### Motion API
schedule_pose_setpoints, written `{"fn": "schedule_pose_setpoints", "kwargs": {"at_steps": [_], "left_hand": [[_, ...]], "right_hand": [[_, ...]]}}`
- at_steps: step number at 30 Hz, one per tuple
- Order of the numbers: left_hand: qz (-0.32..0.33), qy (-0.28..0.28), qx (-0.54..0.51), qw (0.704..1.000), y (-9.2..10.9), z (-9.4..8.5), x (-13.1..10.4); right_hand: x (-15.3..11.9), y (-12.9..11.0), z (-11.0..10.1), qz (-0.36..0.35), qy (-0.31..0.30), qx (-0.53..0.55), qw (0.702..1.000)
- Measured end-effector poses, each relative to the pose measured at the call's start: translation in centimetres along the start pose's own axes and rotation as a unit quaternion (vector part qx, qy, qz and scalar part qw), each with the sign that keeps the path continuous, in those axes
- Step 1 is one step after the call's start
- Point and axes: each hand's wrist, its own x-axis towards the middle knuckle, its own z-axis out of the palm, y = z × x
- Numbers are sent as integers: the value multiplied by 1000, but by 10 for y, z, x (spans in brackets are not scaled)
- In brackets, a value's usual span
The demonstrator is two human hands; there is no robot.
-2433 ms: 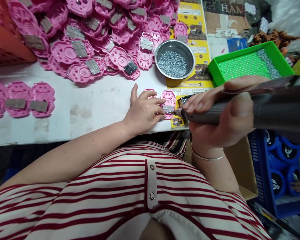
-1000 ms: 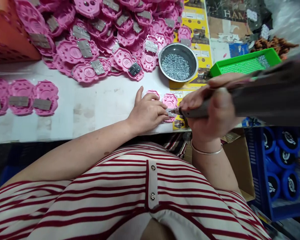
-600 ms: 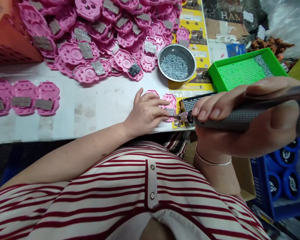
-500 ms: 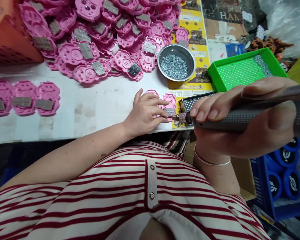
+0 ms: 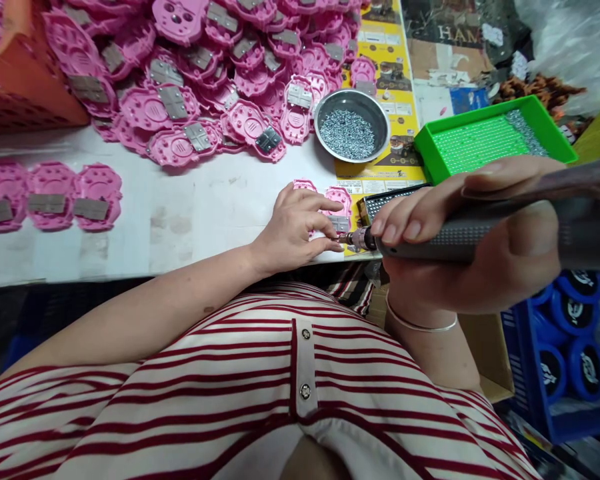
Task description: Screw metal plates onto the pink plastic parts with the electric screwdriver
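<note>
Held in the right hand (image 5: 445,280), with fingers and thumb wrapped around the grip: a dark grey cylindrical electric screwdriver (image 5: 440,240), nearly level, with its metal chuck (image 5: 363,238) and bit directed at the left hand (image 5: 297,230). At the bit tip: left thumb and forefinger, set with only a narrow gap; cannot tell whether gripping a screw. Just beyond these fingertips, near the front edge of the white work surface (image 5: 220,220): a pink plastic shell (image 5: 339,199) with a flat grey metal plate (image 5: 339,223). Immediately left, partly covered by the left hand: a second pink shell (image 5: 304,184). To the right, behind the screwdriver: a black perforated tray (image 5: 387,203). Farther from the front edge: a round steel bowl (image 5: 381,120) of small silvery screws (image 5: 347,133) and, to its right, a green rectangular plastic tray (image 5: 433,155). Farthest back: a heap of pink shells (image 5: 245,77) beside an orange perforated plastic basket (image 5: 35,87).
</note>
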Motion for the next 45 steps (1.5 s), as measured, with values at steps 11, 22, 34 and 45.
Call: {"fn": "schedule_pose_setpoints", "kwargs": {"at_steps": [11, 22, 34, 45], "left_hand": [[-89, -87, 104, 987, 1, -3, 20], [-122, -126, 99, 979, 5, -8, 26], [-129, -137, 103, 977, 7, -10, 26], [-120, -134, 104, 978, 7, -10, 26]], "right_hand": [[20, 75, -8, -170, 46, -37, 984], [18, 89, -7, -125, 47, -25, 991], [17, 84, -10, -76, 44, -115, 990], [19, 80, -5, -57, 53, -131, 988]]}}
